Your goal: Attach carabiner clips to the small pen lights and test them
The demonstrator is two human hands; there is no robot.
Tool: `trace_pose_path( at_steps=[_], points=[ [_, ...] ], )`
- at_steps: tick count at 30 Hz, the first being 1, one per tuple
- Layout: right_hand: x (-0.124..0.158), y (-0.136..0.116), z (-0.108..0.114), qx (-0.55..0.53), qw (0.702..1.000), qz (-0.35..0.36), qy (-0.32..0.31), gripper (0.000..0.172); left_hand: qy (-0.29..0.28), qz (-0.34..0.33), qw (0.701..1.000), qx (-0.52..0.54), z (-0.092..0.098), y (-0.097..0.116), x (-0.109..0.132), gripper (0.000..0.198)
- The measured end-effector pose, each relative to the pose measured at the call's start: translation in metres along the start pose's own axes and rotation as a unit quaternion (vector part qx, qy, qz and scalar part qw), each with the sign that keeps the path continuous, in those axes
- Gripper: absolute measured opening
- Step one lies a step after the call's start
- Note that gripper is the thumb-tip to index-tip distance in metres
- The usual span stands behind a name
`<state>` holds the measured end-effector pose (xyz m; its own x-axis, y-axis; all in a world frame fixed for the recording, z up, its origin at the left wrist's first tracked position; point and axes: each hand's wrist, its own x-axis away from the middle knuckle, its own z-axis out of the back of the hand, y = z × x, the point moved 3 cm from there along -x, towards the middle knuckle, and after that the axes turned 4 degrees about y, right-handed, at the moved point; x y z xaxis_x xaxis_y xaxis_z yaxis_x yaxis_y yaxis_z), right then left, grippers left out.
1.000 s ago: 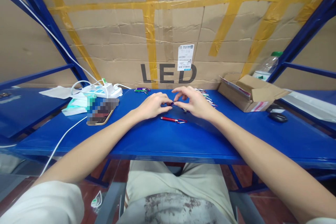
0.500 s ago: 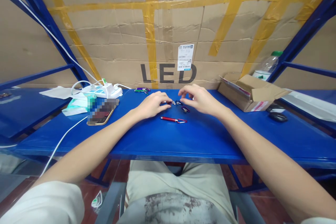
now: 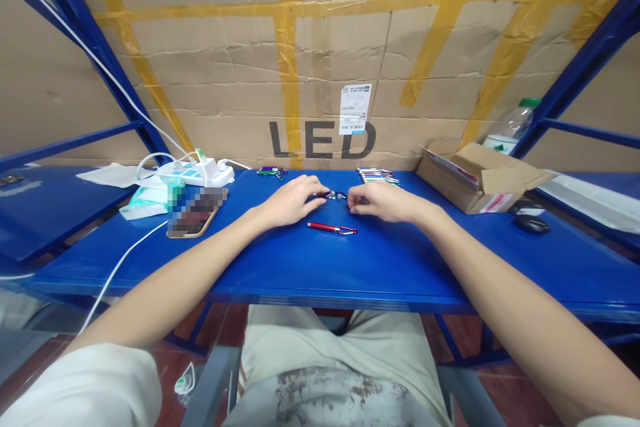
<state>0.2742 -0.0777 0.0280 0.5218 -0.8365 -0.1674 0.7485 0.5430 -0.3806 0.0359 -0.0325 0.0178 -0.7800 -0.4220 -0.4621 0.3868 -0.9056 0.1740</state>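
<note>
My left hand (image 3: 296, 201) rests on the blue table, fingers curled around a dark penlight (image 3: 323, 195), mostly covered by them; a shiny metal part pokes out towards the right. Opposite it, my right hand (image 3: 384, 201) has its fingertips pinched at the table on a dark carabiner clip, of which only an edge shows. Between both hands lie small dark and silver clips (image 3: 339, 195). Nearer to me lies a red penlight (image 3: 324, 227) with a red carabiner at its right end, touched by neither hand.
Behind my right hand lies a row of several penlights (image 3: 376, 175); green and purple ones (image 3: 270, 171) lie further left. A phone (image 3: 200, 212) and a power strip (image 3: 213, 173) are at left. An open cardboard box (image 3: 463, 173) and a black mouse (image 3: 532, 223) are at right.
My right hand has lowered to the table and its fingers have closed at the dark clip. The row of penlights behind it now shows. My left hand stays nearly in place.
</note>
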Motion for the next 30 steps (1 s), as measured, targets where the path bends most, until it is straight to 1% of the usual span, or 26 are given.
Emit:
trace_pose_path(
  at_steps=[3,7,10,13,17,25,30],
  points=[
    [0.000,-0.002,0.002,-0.023,0.998,-0.010,0.059,0.012,-0.011,-0.006,1.000,0.009,-0.002,0.001,0.000,0.033],
    [0.000,-0.011,0.005,-0.078,0.986,-0.012,0.146,0.020,-0.012,-0.008,1.000,0.022,-0.001,0.002,0.000,0.033],
    [0.000,-0.018,0.004,-0.107,0.978,-0.006,0.180,0.024,-0.005,-0.012,0.999,0.035,0.001,0.004,0.000,0.033],
    [-0.001,-0.020,0.002,-0.122,0.975,0.009,0.183,0.023,0.000,-0.018,0.999,0.043,0.002,0.006,0.000,0.033],
    [-0.003,-0.017,-0.002,-0.127,0.976,0.022,0.176,0.022,0.002,-0.015,0.999,0.043,0.002,0.008,0.000,0.033],
    [-0.003,-0.017,-0.003,-0.134,0.974,0.017,0.182,0.024,0.005,-0.008,0.999,0.053,0.003,0.008,0.000,0.032],
    [-0.002,-0.019,-0.002,-0.132,0.977,0.004,0.167,0.026,0.011,-0.007,0.998,0.058,0.002,0.008,0.000,0.032]
  ],
)
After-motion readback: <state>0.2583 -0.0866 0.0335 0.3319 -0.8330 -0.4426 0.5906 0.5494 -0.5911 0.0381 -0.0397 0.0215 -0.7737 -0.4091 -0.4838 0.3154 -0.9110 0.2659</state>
